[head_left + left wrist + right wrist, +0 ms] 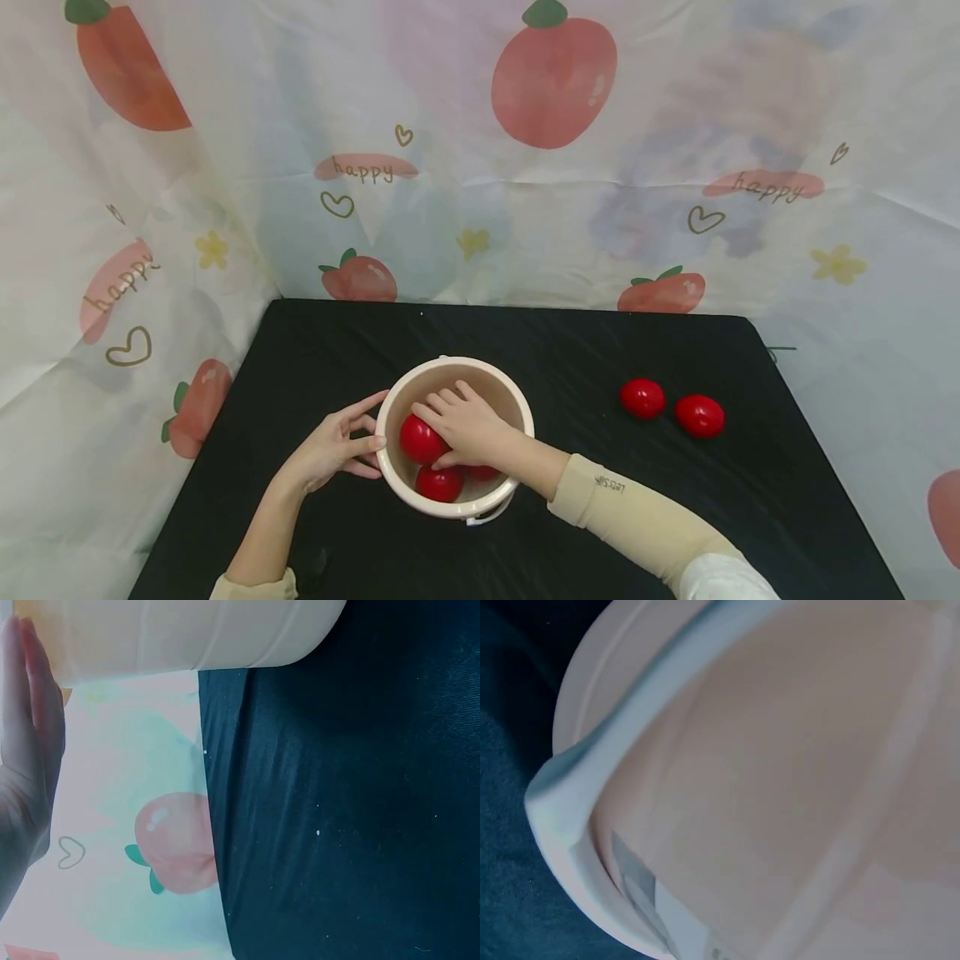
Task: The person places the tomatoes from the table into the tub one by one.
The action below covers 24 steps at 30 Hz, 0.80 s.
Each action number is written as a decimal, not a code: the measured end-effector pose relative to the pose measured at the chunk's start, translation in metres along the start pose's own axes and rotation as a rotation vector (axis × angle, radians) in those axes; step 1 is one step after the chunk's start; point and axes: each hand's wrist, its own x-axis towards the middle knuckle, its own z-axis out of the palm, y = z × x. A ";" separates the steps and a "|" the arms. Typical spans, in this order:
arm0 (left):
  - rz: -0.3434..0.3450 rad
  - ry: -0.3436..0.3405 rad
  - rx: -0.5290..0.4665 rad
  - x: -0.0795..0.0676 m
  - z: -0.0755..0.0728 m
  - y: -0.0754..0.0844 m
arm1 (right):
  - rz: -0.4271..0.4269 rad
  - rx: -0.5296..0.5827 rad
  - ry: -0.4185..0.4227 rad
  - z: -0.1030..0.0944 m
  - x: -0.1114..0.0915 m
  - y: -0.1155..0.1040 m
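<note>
Head view: right hand (471, 427) grips red ball (418, 442), left hand (328, 447) spread against bucket (442, 509), two balls (642, 399) outside.

Five red balls (642, 398) in view: two toward the right edge of the one worktop (585, 350), three inside the one bucket (512, 400). One left hand (326, 450), one right hand (468, 429).

a pale backdrop (450, 196) printed with red fruit (555, 87) and hearts (335, 197) hangs behind a black-covered table (585, 354).

Probably another red ball (483, 472), mostly hidden
</note>
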 end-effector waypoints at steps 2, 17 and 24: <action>-0.010 0.004 -0.004 0.000 0.001 0.001 | -0.013 -0.017 -0.008 0.001 0.001 -0.001; -0.037 0.009 0.004 -0.002 0.001 0.002 | -0.030 -0.055 -0.069 0.009 0.005 -0.007; -0.045 0.003 0.000 -0.001 0.003 0.003 | 0.007 -0.077 -0.111 0.008 0.004 -0.007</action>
